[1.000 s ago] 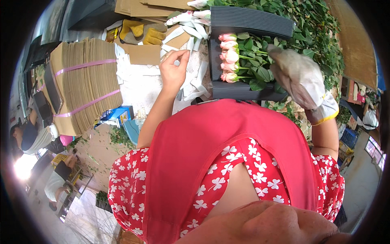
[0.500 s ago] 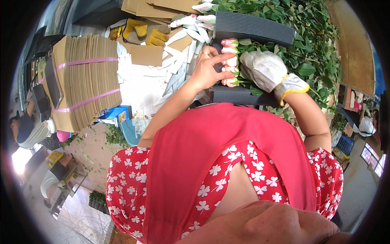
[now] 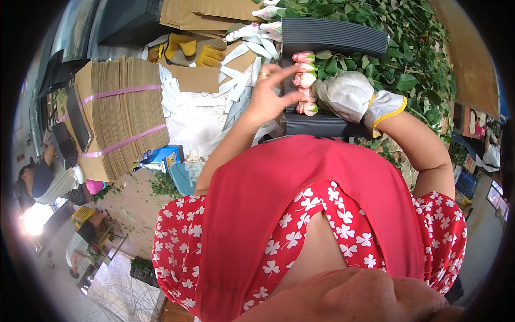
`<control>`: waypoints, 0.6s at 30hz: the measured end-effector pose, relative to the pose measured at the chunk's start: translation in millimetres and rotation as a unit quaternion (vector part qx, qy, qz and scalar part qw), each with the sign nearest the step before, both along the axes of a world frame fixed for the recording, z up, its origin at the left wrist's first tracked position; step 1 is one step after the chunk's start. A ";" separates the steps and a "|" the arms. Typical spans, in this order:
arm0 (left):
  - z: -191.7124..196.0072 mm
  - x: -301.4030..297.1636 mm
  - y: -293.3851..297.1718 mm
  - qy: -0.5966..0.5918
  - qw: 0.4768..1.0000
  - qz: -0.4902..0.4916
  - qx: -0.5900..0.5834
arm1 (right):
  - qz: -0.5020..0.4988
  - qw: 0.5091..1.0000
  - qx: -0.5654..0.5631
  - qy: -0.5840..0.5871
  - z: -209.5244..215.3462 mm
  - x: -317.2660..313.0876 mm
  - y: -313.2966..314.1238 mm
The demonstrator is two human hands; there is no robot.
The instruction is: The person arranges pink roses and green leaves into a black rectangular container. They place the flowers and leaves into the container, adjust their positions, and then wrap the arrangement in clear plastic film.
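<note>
A row of pink-and-white roses (image 3: 304,80) lies in the gap between two black ribbed blocks, their heads pointing left. My bare left hand (image 3: 268,96), with a ring on one finger, is at the left side of the heads; thumb and forefinger are spread and nothing is held. On the right, my right hand (image 3: 343,97) wears a grey-white work glove with yellow edging. It is curled just behind the heads, closed around rose stems; its fingertips are partly hidden. The far black block (image 3: 335,36) and the near black block (image 3: 322,125) flank the roses.
Leafy green stems (image 3: 407,70) cover the table at the right. White paper strips (image 3: 236,80), a cardboard piece (image 3: 198,79) and yellow-grey gloves (image 3: 209,55) lie to the left. A strapped cardboard stack (image 3: 126,107) stands further left. Wrapped bundles (image 3: 268,12) lie at the back.
My left fingers have lifted and spread a little at the rose heads. My gloved right hand has shifted slightly lower, closer against the heads. The whole view has moved a little.
</note>
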State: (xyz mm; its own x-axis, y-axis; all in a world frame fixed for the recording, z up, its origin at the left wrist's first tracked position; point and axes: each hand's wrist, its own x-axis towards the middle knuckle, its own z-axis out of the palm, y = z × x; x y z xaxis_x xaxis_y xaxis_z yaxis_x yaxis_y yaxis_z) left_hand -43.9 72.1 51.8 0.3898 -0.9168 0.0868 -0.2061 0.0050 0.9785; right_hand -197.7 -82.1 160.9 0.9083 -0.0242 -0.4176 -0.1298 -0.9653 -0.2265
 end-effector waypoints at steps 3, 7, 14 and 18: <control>0.9 3.8 6.1 -0.057 0.998 0.023 -0.021 | -0.007 1.000 -0.005 0.005 1.0 -0.1 0.9; 0.0 -12.3 -4.1 -0.136 0.991 -0.006 -0.004 | -0.016 1.000 0.002 0.019 0.0 2.6 0.6; -9.6 -11.1 -4.9 -0.151 0.987 -0.018 0.059 | -0.014 0.997 0.067 0.034 28.0 11.5 -0.5; -13.3 -10.7 -3.2 -0.154 0.986 -0.026 0.055 | -0.005 0.985 0.148 0.086 0.0 15.2 -5.0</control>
